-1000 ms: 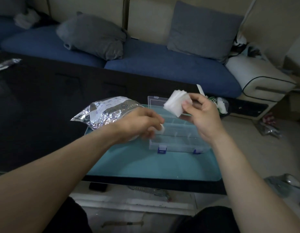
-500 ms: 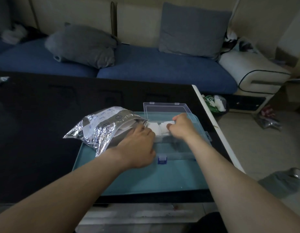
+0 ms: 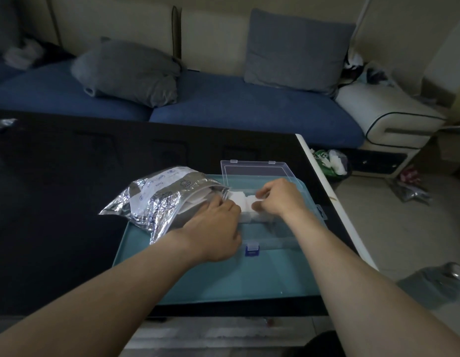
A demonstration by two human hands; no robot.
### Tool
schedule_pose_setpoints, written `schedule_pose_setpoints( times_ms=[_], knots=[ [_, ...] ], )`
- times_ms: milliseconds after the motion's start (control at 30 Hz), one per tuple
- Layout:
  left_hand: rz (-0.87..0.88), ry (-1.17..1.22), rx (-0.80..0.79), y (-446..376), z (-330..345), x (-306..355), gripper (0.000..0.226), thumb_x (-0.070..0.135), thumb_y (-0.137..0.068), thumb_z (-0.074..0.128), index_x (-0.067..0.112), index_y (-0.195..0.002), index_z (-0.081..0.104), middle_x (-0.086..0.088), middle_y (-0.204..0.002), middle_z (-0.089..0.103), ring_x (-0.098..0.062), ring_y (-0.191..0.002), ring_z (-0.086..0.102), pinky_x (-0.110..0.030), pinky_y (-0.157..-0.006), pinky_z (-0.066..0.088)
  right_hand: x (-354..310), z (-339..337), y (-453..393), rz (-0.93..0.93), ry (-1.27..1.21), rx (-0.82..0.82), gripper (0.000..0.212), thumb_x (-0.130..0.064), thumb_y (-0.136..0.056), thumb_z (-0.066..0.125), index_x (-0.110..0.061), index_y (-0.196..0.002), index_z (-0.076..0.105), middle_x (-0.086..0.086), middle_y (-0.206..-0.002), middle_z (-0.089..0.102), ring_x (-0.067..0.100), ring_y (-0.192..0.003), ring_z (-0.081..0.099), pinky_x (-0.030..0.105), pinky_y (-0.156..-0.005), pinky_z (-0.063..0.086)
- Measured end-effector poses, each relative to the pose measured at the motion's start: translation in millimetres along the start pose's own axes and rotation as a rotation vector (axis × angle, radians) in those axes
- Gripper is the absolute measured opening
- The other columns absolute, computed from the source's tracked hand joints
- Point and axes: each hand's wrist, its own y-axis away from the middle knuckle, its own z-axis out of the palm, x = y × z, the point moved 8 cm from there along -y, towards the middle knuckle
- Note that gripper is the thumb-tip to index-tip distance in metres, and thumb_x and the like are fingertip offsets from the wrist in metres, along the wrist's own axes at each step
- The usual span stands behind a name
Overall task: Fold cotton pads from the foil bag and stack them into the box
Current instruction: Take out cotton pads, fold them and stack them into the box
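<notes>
Teal tray (image 3: 262, 284) near table edge (image 3: 324, 186); both hands (image 3: 275, 199) over box (image 3: 272, 240).

Dimly lit living room. A sofa with blue seat cushions (image 3: 249, 112) and a cream backrest (image 3: 115, 21) runs along the far side, bearing a slumped grey pillow (image 3: 128, 73) and an upright grey cushion (image 3: 296, 50). A glossy black coffee table (image 3: 69, 181) with a white edge stands in front. A cream armrest (image 3: 388, 114) adjoins at right, above pale floor (image 3: 378, 217).
</notes>
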Motion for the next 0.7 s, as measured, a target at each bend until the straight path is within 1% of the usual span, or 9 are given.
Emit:
schedule_pose_setpoints(
  times_ms=[67, 133, 333, 400, 467, 533, 600, 633, 700],
  knots=[
    [0.005, 0.001, -0.004, 1, 0, 2, 0.040, 0.031, -0.095, 0.047, 0.010, -0.129, 0.046, -0.008, -0.134, 0.047, -0.028, -0.129, 0.031, -0.038, -0.110, 0.028, 0, 0, -2, 0.011, 0.010, -0.029, 0.039, -0.032, -0.077, 0.086, -0.022, -0.113, 0.075, -0.001, -0.118, 0.072, 0.019, -0.109, 0.066, 0.036, -0.099, 0.052],
    [0.011, 0.001, -0.002, 2, 0, 3, 0.040, 0.031, -0.095, 0.047, 0.010, -0.129, 0.046, -0.008, -0.134, 0.047, -0.028, -0.128, 0.032, -0.039, -0.110, 0.028, 2, 5, -8, 0.064, 0.049, -0.036, 0.038, -0.035, -0.074, 0.088, -0.024, -0.109, 0.076, -0.001, -0.115, 0.073, 0.020, -0.106, 0.066, 0.036, -0.096, 0.053],
    [0.043, 0.020, 0.047, 5, -5, 3, 0.039, 0.031, -0.092, 0.050, 0.011, -0.125, 0.053, -0.008, -0.127, 0.053, -0.026, -0.123, 0.040, -0.037, -0.106, 0.034, -3, 9, -14, 0.121, 0.099, 0.070, 0.044, -0.035, -0.073, 0.087, -0.023, -0.112, 0.071, 0.001, -0.105, 0.071, 0.023, -0.097, 0.066, 0.030, -0.071, 0.046],
    [0.049, 0.165, 0.191, 7, -26, 2, 0.031, 0.027, -0.089, 0.053, 0.012, -0.115, 0.063, -0.006, -0.114, 0.060, -0.023, -0.110, 0.053, -0.033, -0.095, 0.043, -1, 13, -16, 0.104, 0.072, 0.011, 0.040, -0.037, -0.076, 0.083, -0.022, -0.112, 0.072, 0.001, -0.107, 0.071, 0.023, -0.098, 0.066, 0.031, -0.075, 0.048],
    [0.032, 0.336, 0.404, 13, -58, -3, 0.020, 0.024, -0.085, 0.054, 0.017, -0.095, 0.070, 0.003, -0.092, 0.065, -0.015, -0.083, 0.061, -0.031, -0.076, 0.050, 1, 9, -16, 0.048, -0.009, -0.015, 0.028, -0.034, -0.083, 0.076, -0.019, -0.106, 0.076, 0.002, -0.103, 0.073, 0.021, -0.094, 0.067, 0.029, -0.080, 0.053],
    [-0.018, 0.450, 0.609, 23, -90, -14, 0.016, 0.025, -0.081, 0.054, 0.019, -0.081, 0.069, 0.011, -0.075, 0.062, -0.006, -0.063, 0.055, -0.029, -0.064, 0.049, 1, -12, -10, -0.047, -0.112, 0.122, 0.016, -0.020, -0.091, 0.065, -0.012, -0.092, 0.078, 0.003, -0.089, 0.074, 0.018, -0.081, 0.067, 0.024, -0.071, 0.055],
    [-0.056, 0.464, 0.751, 33, -111, -29, 0.016, 0.028, -0.078, 0.055, 0.019, -0.083, 0.068, 0.010, -0.078, 0.061, -0.006, -0.065, 0.055, -0.028, -0.065, 0.048, -6, -42, 7, -0.147, -0.201, 0.334, 0.021, -0.011, -0.094, 0.059, -0.010, -0.081, 0.075, -0.001, -0.081, 0.071, 0.008, -0.070, 0.064, 0.009, -0.062, 0.047],
    [-0.083, 0.425, 0.747, 34, -114, -38, 0.022, 0.032, -0.077, 0.056, 0.019, -0.090, 0.068, 0.008, -0.086, 0.062, -0.009, -0.073, 0.057, -0.030, -0.071, 0.050, -14, -50, 17, -0.205, -0.259, 0.386, 0.019, -0.010, -0.094, 0.060, -0.014, -0.081, 0.073, -0.006, -0.080, 0.068, -0.002, -0.068, 0.058, 0.002, -0.059, 0.041],
    [-0.182, 0.275, 0.551, 29, -101, -58, 0.045, 0.044, -0.076, 0.059, 0.019, -0.114, 0.064, 0.001, -0.108, 0.058, -0.018, -0.098, 0.056, -0.037, -0.088, 0.049, -40, -53, 33, -0.353, -0.359, 0.371, 0.011, -0.012, -0.093, 0.066, -0.020, -0.091, 0.072, -0.010, -0.085, 0.063, -0.007, -0.070, 0.053, -0.002, -0.062, 0.038]
  ],
)
